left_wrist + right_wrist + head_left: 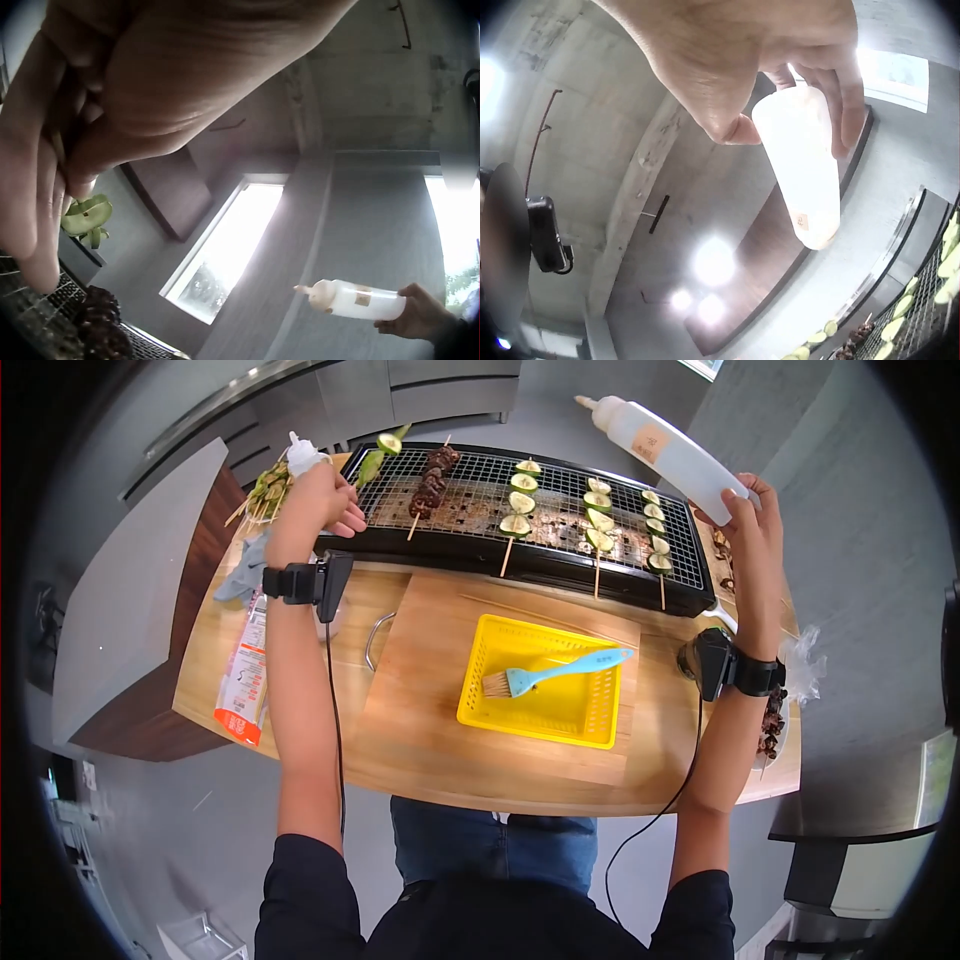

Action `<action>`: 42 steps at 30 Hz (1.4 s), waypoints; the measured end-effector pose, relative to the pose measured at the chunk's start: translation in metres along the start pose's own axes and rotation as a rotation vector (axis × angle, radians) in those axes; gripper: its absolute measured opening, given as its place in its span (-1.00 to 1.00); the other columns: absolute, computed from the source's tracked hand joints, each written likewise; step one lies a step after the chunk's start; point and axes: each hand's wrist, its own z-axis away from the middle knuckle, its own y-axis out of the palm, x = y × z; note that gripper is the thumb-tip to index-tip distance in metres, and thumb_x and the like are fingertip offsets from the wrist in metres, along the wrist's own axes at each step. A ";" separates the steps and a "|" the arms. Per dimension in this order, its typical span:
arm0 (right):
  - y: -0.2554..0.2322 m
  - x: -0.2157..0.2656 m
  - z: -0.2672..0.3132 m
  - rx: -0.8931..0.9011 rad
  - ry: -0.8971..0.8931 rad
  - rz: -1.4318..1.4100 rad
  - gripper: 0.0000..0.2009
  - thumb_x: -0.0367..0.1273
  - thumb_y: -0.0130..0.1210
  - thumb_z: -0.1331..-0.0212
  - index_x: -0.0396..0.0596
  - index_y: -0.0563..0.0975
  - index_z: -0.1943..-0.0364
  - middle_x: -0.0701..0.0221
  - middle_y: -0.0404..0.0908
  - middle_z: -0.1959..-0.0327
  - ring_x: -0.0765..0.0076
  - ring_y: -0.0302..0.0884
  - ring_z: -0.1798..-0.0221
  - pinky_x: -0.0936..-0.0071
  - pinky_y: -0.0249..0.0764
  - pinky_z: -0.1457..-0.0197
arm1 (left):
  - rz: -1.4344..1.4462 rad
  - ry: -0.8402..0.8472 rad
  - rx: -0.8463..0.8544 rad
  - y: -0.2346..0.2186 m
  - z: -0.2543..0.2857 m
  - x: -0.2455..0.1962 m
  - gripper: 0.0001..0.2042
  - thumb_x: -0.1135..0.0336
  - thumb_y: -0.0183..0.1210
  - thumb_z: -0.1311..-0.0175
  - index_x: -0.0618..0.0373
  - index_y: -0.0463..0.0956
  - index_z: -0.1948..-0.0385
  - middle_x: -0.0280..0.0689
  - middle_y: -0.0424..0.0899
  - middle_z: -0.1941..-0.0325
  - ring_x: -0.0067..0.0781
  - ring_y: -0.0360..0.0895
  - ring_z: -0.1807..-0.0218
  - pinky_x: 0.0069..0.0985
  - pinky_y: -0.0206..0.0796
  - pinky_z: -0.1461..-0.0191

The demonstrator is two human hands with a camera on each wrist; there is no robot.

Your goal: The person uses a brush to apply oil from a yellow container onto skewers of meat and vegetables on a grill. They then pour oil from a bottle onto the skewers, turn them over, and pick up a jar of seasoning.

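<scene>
My right hand [755, 530] grips a white squeeze bottle [665, 450] near its base, above the right end of the black grill [440, 545]. The bottle tilts, its nozzle pointing to the upper left, and bears a small orange label. Over the grill's left end, my left hand [318, 505] pinches the thin stick of a skewer with green vegetable pieces [370, 467], including a round green-rimmed slice [86, 216]. Beside it on the grate lies a dark meat skewer [432, 482]. Three skewers of green-rimmed slices [520, 502] lie farther right.
A yellow basket [540, 730] holding a blue-handled brush [560, 668] sits on a wooden board [410, 690]. Beyond my left hand stand another white nozzle bottle [303, 453] and a bunch of skewers [265, 492]. A packet [240, 680] lies left; a plate of dark food [772, 730] is right.
</scene>
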 end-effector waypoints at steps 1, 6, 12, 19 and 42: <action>-0.001 -0.002 -0.002 0.004 -0.002 -0.005 -0.60 -0.33 0.11 -0.21 -0.25 0.34 -0.05 0.09 0.54 0.09 0.27 0.57 0.07 0.48 0.53 0.02 | -0.002 -0.002 -0.006 0.001 -0.003 0.003 -0.81 0.50 -0.04 -0.33 0.51 0.50 0.30 -0.02 0.69 0.44 -0.26 0.72 0.46 -0.51 0.57 0.50; 0.000 -0.012 -0.005 0.101 0.111 -0.262 -0.65 -0.34 0.15 -0.17 -0.15 0.32 0.03 0.20 0.49 0.14 0.32 0.54 0.14 0.46 0.40 -0.14 | -0.038 -0.076 0.044 0.007 -0.006 0.009 -0.84 0.51 0.01 -0.31 0.49 0.49 0.31 -0.01 0.70 0.44 -0.26 0.72 0.48 -0.50 0.58 0.51; 0.006 -0.009 -0.003 0.224 0.152 -0.467 -0.68 -0.39 0.07 -0.21 -0.22 0.31 0.02 0.03 0.47 -0.02 0.01 0.51 -0.15 0.25 0.43 -0.28 | -0.123 -0.137 0.107 0.009 -0.008 0.012 -0.84 0.47 0.07 -0.29 0.47 0.50 0.31 -0.02 0.71 0.43 -0.29 0.71 0.50 -0.53 0.57 0.51; 0.004 -0.007 -0.005 0.284 0.247 -0.883 -0.51 -0.36 -0.01 -0.27 -0.50 0.19 -0.15 -0.19 0.30 -0.21 -0.21 0.39 -0.26 0.15 0.39 -0.39 | -0.213 -0.160 0.161 0.010 -0.009 0.010 -0.75 0.33 0.13 -0.32 0.45 0.55 0.30 -0.12 0.72 0.46 -0.36 0.72 0.47 -0.56 0.54 0.50; -0.001 -0.008 0.004 0.558 -0.006 -0.128 -0.42 -0.29 0.25 -0.16 -0.26 0.34 -0.22 0.18 0.55 -0.14 0.18 0.53 -0.19 0.30 0.34 -0.34 | -0.099 0.511 0.544 0.073 0.060 -0.074 -0.81 0.35 0.18 -0.26 0.36 0.58 0.32 -0.30 0.63 0.49 -0.59 0.58 0.44 -0.63 0.43 0.30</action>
